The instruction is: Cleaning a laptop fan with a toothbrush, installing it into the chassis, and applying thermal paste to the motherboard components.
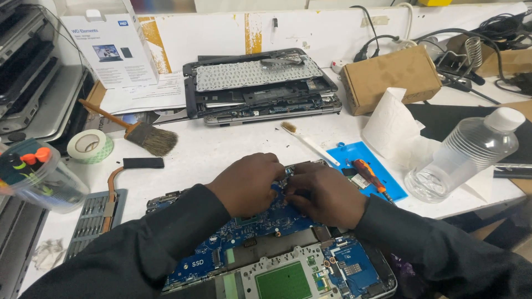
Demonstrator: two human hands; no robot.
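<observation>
You are working at a white, scuffed workbench (221, 147) crowded with repair clutter, backed by a white wall panel streaked with yellow. Against the back lies a dismantled grey laptop with its keyboard lifted loose (257, 83), beside a brown cardboard box (388, 77) and a tangle of black cables. To the far left sit stacked grey laptop shells (33, 72), a white product carton (113, 47), a roll of white tape (88, 145) and a wooden-handled paintbrush (141, 133). To the right are a clear plastic bottle with a white cap (465, 158), crumpled white tissue (396, 130), a blue silicone mat (368, 166) carrying an orange-handled screwdriver (368, 176), and a white toothbrush (310, 143).

The opened laptop base with its blue circuit board (266, 243) lies directly before you at the near edge of the bench. Its long axis runs roughly left to right, tilted slightly so the right end sits lower in view; the green touchpad side faces you, the board's far edge points toward the wall.

Your left hand (249, 182) and right hand (327, 194) meet over the board's upper middle, knuckles up and touching each other. Fingers of both curl down and press together onto the board; whether they pinch any small part, you cannot tell, since the fingertips are hidden
</observation>
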